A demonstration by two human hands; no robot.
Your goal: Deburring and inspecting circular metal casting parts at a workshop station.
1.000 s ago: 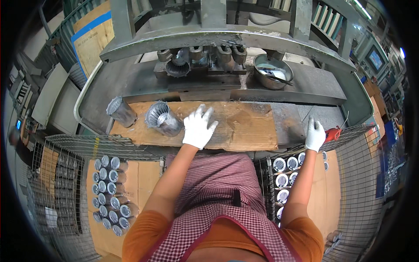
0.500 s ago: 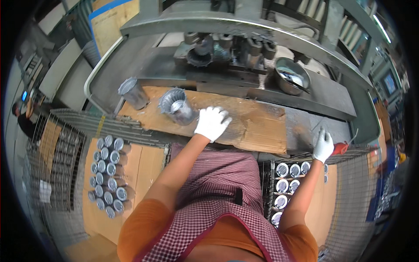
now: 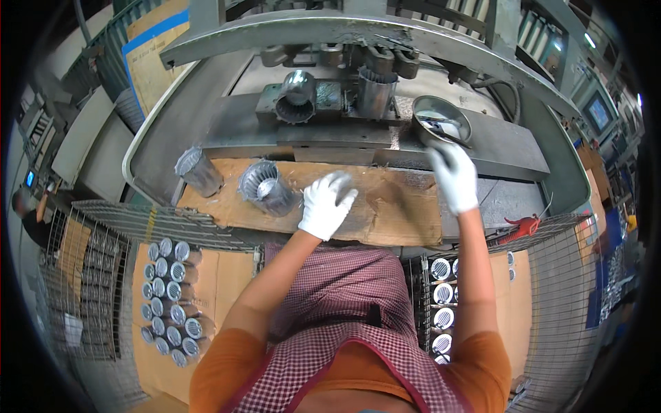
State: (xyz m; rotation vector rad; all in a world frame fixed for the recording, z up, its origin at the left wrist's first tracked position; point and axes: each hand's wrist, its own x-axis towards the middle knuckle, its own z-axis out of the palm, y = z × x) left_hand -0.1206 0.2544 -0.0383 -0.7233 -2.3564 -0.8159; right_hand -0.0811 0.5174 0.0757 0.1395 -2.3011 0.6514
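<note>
White gloves cover both my hands. My left hand point(image 3: 326, 205) rests over the cardboard sheet point(image 3: 406, 213), fingers spread and slightly bent, nothing in them. Just left of it stands a grey finned metal cup point(image 3: 268, 193), with a second finned cup point(image 3: 198, 172) farther left. My right hand point(image 3: 454, 177) is raised at the front of a metal bowl point(image 3: 425, 107); its slightly blurred fingers are apart and appear bare of any object. Inside the bowl lie pale and dark items I cannot identify. In the machine, one finned cup point(image 3: 296, 100) lies tilted on the left fixture and another point(image 3: 376, 93) stands upright.
A thick grey machine beam point(image 3: 289, 38) spans above the fixtures. Wire baskets flank me, holding rows of shiny round parts point(image 3: 167, 289) at left and more parts point(image 3: 443, 292) at right. A red-handled tool point(image 3: 521, 228) hangs at the right basket's edge. Another person point(image 3: 34, 217) is far left.
My right hand has moved left and forward, from beside the red-handled tool to the bowl. My left hand stays near the cup. The tooling over the fixtures has risen, exposing the upright cup.
</note>
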